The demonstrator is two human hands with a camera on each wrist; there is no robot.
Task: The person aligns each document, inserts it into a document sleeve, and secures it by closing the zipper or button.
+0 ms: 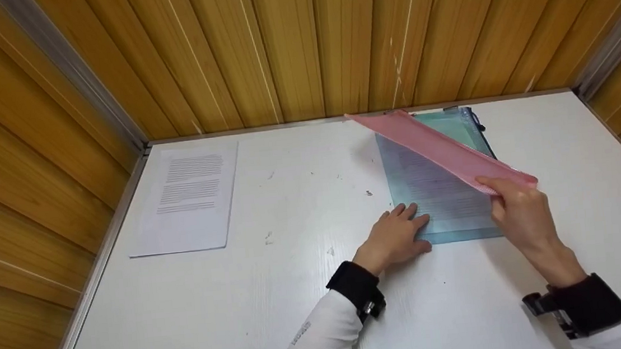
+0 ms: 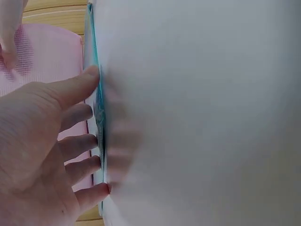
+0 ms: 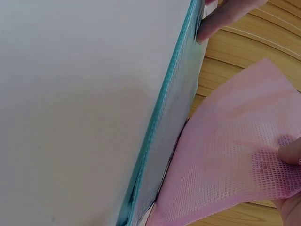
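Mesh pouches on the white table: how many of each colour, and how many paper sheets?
Pink mesh zip pouch: 1
Teal-blue mesh zip pouch: 1
Dark-blue-edged pouch beneath: 1
Printed white paper sheet: 1
Total: 4

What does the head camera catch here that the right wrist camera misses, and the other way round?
Only the head view shows the printed sheet lying apart at the table's far left, the whole white table, and the left hand pressing flat on the blue pouch.

Only the right wrist view shows the pink pouch's mesh weave up close.

Both show the pink pouch lifted in the right hand above the blue pouch, and the wooden wall.
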